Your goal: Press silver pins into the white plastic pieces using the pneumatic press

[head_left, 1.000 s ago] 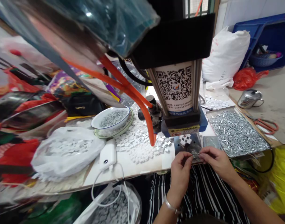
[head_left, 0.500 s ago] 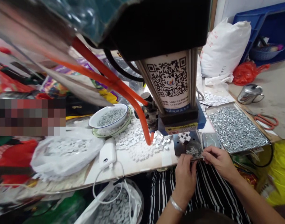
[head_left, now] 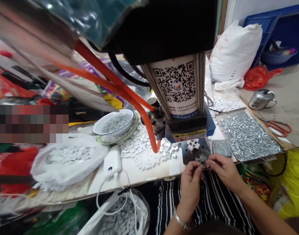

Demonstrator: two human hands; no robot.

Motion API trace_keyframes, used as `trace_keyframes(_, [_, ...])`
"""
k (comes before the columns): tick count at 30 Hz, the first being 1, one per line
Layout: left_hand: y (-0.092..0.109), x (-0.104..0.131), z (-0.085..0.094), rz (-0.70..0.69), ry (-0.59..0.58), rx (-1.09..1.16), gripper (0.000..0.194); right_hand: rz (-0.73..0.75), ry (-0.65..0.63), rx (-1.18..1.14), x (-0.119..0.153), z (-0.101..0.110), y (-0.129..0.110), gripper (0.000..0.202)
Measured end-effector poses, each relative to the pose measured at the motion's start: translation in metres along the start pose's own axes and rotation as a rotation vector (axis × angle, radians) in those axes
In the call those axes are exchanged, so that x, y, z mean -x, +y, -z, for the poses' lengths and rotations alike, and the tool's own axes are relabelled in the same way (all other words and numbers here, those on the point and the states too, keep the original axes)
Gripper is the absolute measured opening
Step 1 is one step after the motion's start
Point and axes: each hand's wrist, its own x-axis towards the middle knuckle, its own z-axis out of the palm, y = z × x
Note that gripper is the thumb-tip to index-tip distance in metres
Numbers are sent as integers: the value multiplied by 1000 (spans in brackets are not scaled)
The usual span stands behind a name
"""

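My left hand (head_left: 191, 179) is closed in a pinch at the table's front edge; what its fingertips hold, if anything, is too small to make out. Close by on the right, my right hand (head_left: 224, 170) pinches a tiny shiny metal pin (head_left: 208, 166). The fingertips of both hands nearly meet in front of a small pile of grey bits (head_left: 201, 159). That pile lies on the dark base plate (head_left: 186, 156) of a pneumatic press (head_left: 181, 88). White square pieces (head_left: 193, 144) sit under the press head.
A tray of metal pins (head_left: 249, 135) stands right, beside scissors (head_left: 280, 128) and a metal cup (head_left: 262, 99). Loose white pieces (head_left: 149, 156), a white power bank (head_left: 112, 161) and a basin of pins (head_left: 116, 123) lie left. Orange hoses (head_left: 129, 93) hang by the press.
My right hand has moved left, bringing the pin close to my left hand. My left hand has shifted slightly left and its fingers have curled in.
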Motion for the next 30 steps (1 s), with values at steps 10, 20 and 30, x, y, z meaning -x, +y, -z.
trace_keyframes(10, [9,4,-4,76,-55,174,29,124,19,89,-5,-6,-17,28])
trace_keyframes(20, [0,3,-1,169,-132,412,35,223,-41,130,0,-13,-10,21])
trace_keyframes(30, [-9,7,5,215,-210,452,35,349,-134,119,11,-9,5,14])
